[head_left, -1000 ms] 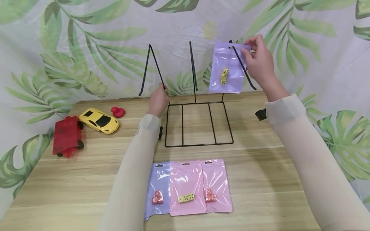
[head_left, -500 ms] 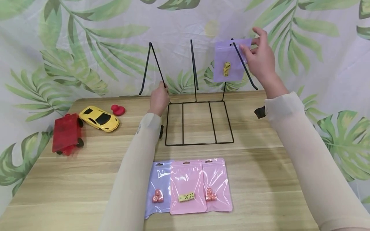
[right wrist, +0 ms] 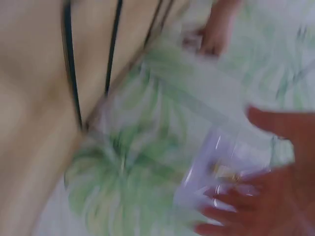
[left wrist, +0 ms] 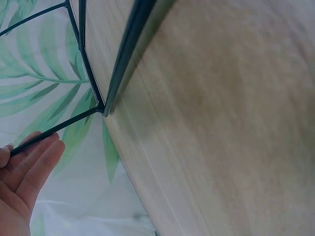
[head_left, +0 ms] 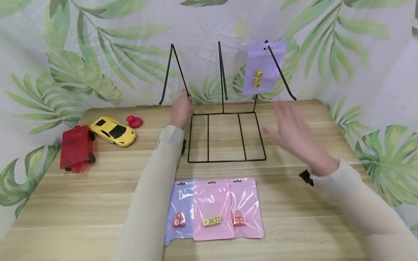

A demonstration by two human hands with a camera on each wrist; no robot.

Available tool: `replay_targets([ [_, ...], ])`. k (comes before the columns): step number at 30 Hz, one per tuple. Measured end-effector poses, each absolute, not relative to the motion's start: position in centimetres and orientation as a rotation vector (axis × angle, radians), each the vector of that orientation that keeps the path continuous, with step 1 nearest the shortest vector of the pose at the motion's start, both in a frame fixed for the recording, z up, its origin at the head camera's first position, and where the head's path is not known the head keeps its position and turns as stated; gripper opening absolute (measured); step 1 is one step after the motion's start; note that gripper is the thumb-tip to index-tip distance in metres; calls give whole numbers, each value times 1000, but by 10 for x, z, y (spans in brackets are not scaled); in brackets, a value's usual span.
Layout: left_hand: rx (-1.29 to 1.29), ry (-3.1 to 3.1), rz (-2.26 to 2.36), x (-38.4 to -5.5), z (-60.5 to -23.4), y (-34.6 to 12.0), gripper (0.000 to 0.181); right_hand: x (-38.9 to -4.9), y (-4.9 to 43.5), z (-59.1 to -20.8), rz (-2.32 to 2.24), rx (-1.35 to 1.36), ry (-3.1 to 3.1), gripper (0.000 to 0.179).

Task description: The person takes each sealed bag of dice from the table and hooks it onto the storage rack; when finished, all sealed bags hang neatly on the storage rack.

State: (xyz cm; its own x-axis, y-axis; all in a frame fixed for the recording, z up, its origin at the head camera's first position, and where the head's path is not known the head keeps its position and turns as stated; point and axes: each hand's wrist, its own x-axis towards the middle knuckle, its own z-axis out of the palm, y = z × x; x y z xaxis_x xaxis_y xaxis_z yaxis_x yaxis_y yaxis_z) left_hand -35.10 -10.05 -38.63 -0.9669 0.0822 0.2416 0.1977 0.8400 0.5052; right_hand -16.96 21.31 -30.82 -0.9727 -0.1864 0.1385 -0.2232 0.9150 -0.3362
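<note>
My left hand (head_left: 181, 108) grips the left upright of a black wire rack (head_left: 226, 161), thumb and fingers pinching the wire in the left wrist view. From the rack's right-hand hook hangs a purple zip bag (head_left: 258, 59) holding yellow dice (head_left: 258, 78). Below and right of that bag, my right hand (head_left: 294, 134) is in the air, blurred, its fingers spread and holding nothing. Overlapping on the table before the rack lie a blue bag (head_left: 186, 203) with red dice, a pink bag (head_left: 212, 199) with yellow dice, and another pink bag (head_left: 246, 199) with red dice.
Left of the rack sit a yellow toy car (head_left: 113, 131), a red toy vehicle (head_left: 76, 146) and a small red duck (head_left: 134, 121) on the wooden table (head_left: 98, 203). A leaf-printed cloth (head_left: 137, 72) rises behind the table's far edge.
My right hand has let go of the purple bag and dropped down towards the table. The bag now hangs from the hook by itself. My left hand has kept its grip on the rack.
</note>
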Motion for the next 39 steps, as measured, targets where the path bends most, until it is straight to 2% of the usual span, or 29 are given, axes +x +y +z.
replay_targets([
  [5,-209,-2807,-787,-351,-383,-98,28,-134,189,-347,309,1050,-3149,68],
  [8,-196,-2808,-776,-352,-381,-98,27,-127,177,-363,327,1270,-3178,61],
  [16,-210,-2821,-770,-352,-380,-96,27,-123,161,-378,482,1092,-3297,44],
  [24,-196,-2820,-787,-352,-381,-96,27,-124,168,-371,563,988,-3334,25],
  [30,-200,-2828,-793,-351,-381,-97,27,-119,180,-362,661,866,-3268,24],
  [39,-185,-2829,-789,-351,-384,-97,27,-108,194,-346,661,846,-3086,18],
])
